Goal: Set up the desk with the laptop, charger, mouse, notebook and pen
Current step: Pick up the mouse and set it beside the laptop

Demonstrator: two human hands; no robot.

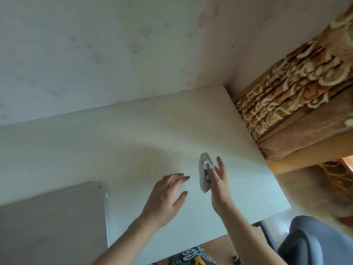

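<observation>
I had the mouse (204, 172) pinched on edge in my right hand (219, 185), above the desk (133, 131) toward its right side, my left hand (165, 196) spread and holding nothing, and judged such a thin grip could let it drop.

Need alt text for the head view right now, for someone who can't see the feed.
Over a pale desk, the right hand holds a grey mouse on edge, underside showing, while the left hand hovers open beside it. A closed grey laptop lies at the desk's left; a patterned curtain hangs to the right and a grey chair stands at lower right.
</observation>
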